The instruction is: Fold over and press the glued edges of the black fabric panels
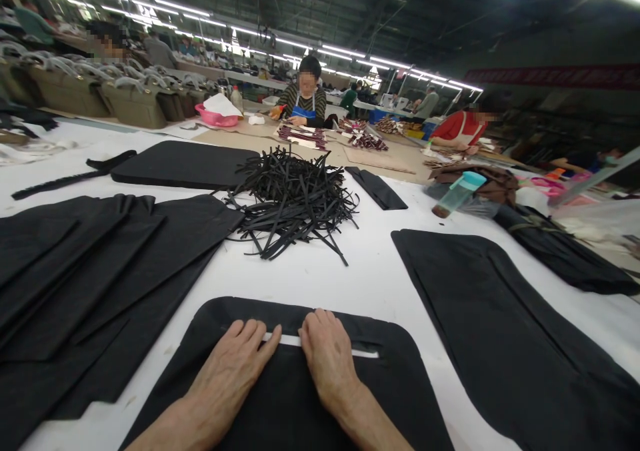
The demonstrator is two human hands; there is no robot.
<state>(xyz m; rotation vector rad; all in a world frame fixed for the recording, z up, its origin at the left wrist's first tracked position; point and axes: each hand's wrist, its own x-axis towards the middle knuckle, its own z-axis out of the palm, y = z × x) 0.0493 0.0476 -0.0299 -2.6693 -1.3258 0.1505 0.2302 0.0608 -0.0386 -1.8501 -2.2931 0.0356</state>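
Note:
A black fabric panel [295,398] with rounded corners lies flat in front of me, with a long narrow slot near its far edge. White shows through the slot [365,353]; whether this is tape or the table cannot be told. My left hand [239,358] rests on the panel at the slot's left part, fingers laid over the edge and thumb stretched out along it. To its right, my right hand [327,354] has its fingers bent and pressed together on the fabric at the slot's edge. The undersides of both hands' fingertips are hidden.
Black fabric pieces [100,264] lie overlapped at left, with more black panels [505,331] at right. Beyond are a heap of black strips [295,198], a dark padded board [185,164] and a bottle [457,193]. Co-workers [305,98] sit across the white table [350,271].

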